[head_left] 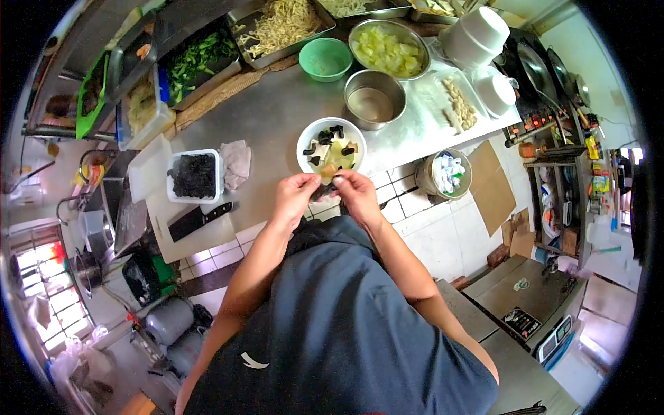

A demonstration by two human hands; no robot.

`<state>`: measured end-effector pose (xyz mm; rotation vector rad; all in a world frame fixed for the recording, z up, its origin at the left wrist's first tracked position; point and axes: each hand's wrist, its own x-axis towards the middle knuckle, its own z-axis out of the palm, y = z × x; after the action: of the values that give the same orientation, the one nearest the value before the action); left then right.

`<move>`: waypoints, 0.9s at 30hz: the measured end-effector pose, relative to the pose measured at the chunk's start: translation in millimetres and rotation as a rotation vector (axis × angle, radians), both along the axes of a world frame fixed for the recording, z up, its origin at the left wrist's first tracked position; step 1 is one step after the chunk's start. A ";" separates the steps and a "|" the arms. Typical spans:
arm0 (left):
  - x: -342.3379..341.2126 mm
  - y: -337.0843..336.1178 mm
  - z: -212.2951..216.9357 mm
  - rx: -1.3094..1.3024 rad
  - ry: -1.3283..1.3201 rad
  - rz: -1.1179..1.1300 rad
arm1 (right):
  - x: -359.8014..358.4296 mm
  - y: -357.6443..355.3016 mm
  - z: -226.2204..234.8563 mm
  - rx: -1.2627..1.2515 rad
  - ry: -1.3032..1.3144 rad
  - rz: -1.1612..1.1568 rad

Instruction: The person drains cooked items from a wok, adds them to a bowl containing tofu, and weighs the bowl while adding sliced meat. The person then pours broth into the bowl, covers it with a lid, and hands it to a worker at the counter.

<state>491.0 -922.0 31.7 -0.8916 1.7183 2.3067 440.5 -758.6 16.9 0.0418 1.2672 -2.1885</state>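
My left hand (296,196) and my right hand (359,198) are close together at the table's near edge. Between them they pinch a dark, floppy piece of black fungus (323,192), partly hidden by the fingers. Just beyond my fingertips stands a white bowl (302,149) holding pale green vegetable pieces and several black bits. To the left, a white plastic tub (219,181) contains a heap of black fungus (194,176). A crumpled cloth (236,164) lies beside that tub. Near the tub, a broad dark-bladed knife (196,222) rests on a pale cutting board (162,220).
Behind the bowl are a steel pot (375,123), a green bowl (325,58) and a steel bowl of cut greens (388,52). A tray of pale pieces (459,105) sits right, near stacked white containers (475,36). A bin (443,174) stands on the tiled floor (432,235).
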 end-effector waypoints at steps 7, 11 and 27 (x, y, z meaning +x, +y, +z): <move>1.1 -14.5 -2.5 -0.329 0.126 0.301 | -54.6 21.7 13.0 0.372 0.367 -0.180; 0.0 -19.4 20.9 -0.246 0.118 0.315 | -79.9 0.6 23.3 0.884 1.082 0.074; -0.2 -13.3 31.2 0.015 0.207 0.552 | -63.9 -4.5 44.4 0.320 0.232 0.008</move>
<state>490.7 -935.3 62.9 -1.3003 1.6859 2.8376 376.7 -763.1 61.3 -0.0925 1.7353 -2.0063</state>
